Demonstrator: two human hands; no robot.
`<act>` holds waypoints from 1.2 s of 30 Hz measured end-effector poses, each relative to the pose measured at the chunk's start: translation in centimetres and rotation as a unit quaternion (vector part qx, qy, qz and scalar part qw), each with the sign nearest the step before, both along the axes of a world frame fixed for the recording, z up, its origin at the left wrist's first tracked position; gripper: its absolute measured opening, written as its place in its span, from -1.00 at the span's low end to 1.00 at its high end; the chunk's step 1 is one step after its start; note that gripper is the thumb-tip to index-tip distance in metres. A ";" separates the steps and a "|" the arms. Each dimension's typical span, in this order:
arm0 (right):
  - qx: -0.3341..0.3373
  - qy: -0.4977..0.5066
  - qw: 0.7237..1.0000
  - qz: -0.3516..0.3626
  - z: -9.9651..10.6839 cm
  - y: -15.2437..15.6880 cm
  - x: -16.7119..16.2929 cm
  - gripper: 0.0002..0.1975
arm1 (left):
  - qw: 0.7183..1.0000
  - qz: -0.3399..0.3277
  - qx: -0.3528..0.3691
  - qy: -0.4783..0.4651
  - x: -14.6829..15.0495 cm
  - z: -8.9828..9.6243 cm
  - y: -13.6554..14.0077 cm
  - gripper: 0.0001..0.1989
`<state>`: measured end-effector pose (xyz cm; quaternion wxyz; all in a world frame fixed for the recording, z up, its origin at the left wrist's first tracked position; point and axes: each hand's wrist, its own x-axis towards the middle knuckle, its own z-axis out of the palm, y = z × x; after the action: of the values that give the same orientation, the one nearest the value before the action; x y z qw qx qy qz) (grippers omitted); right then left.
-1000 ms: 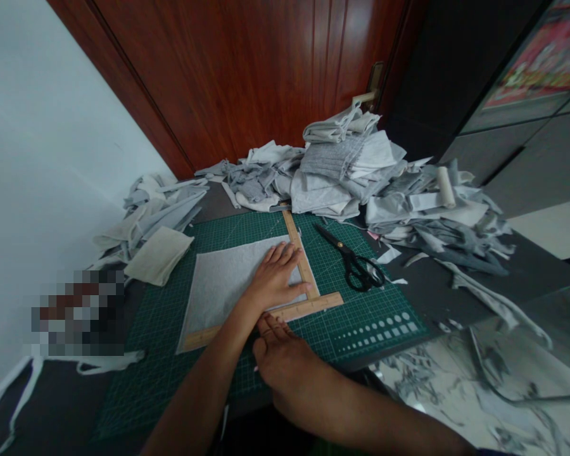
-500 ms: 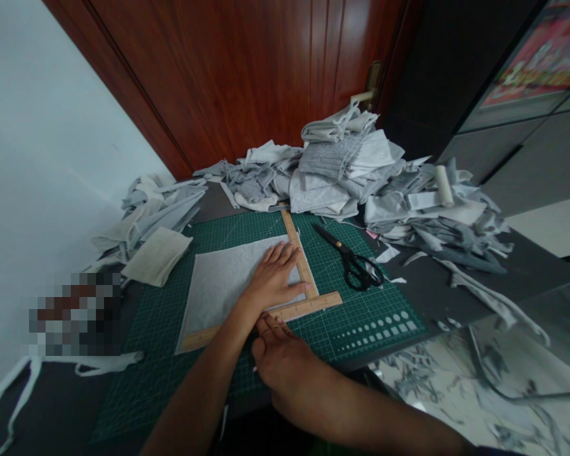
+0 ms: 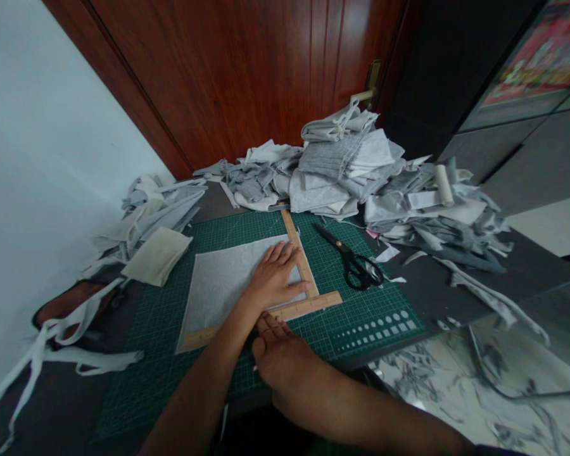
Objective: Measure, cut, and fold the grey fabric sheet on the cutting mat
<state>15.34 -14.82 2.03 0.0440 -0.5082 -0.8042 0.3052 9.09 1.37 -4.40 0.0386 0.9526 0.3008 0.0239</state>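
Note:
A piece of light grey cloth [image 3: 218,278] lies flat on the green cutting mat [image 3: 384,310]. Across its near edge and up its right side runs a wooden T-shaped ruler [image 3: 313,305]. My left hand [image 3: 276,272] is spread flat, palm down, on the cloth and against the ruler, with its thumb near the joint of the two arms. Just below the ruler's near edge, partly under my left wrist, my right hand [image 3: 282,351] is closed with its fingers curled. Whatever it may hold is hidden. Black-handled scissors [image 3: 358,265] rest on the mat to the right.
Heaped grey and white cloth [image 3: 332,171] stands at the back by the wooden door [image 3: 247,76]. A folded beige cloth [image 3: 159,253] overlaps the mat's left side. Cloth strips [image 3: 90,361] lie at the left, with more scraps [image 3: 456,234] at the right. Cuttings [image 3: 418,373] litter the floor.

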 end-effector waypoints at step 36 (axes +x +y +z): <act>0.006 0.023 1.000 0.002 0.7 -0.2 0.4 -0.37 | 1.000 -0.009 0.020 -0.015 -0.2 -0.7 0.3 -0.12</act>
<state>15.77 -15.06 2.77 0.0648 -0.4991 -0.8056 0.3125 8.92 1.66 -5.09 0.0247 0.9553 0.2913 0.0437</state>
